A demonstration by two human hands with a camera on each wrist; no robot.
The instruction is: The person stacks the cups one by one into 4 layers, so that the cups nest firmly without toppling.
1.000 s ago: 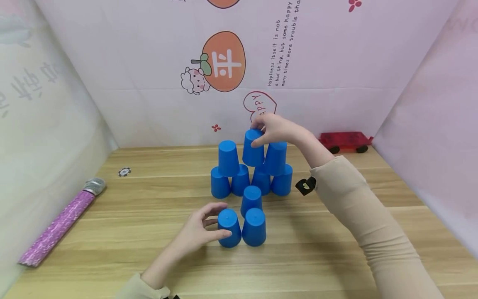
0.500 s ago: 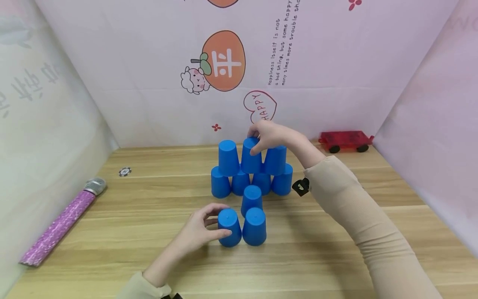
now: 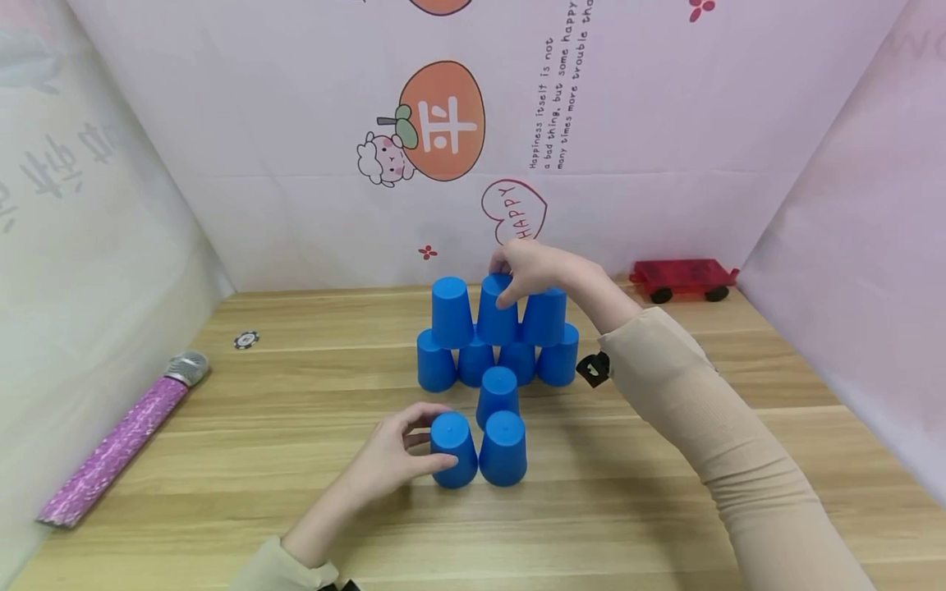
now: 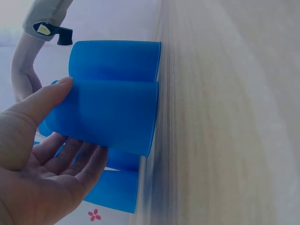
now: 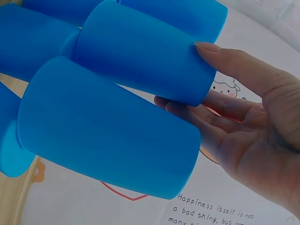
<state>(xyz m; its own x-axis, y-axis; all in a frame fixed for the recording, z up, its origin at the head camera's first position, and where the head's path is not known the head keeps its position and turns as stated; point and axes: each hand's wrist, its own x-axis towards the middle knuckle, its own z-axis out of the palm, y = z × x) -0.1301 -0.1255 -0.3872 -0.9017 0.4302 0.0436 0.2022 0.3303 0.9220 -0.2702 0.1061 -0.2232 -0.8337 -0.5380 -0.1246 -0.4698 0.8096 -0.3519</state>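
Cup (image 3: 495, 320) in right grip (image 3: 535, 267) | close between cups (image 3: 452, 313) | microphone (image 3: 121, 439) by left table edge (image 3: 222, 322)

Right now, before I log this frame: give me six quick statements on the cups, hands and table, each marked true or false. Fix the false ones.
1. The right hand holds the middle upper cup. True.
2. Four cups make up the upper level. False: there are three, on a lower level of four.
3. The left hand grips the left front cup. True.
4. The microphone lies left of the cups. True.
5. The cups stand mouth up. False: they stand mouth down.
6. Both hands hold the same cup. False: each holds a different one.
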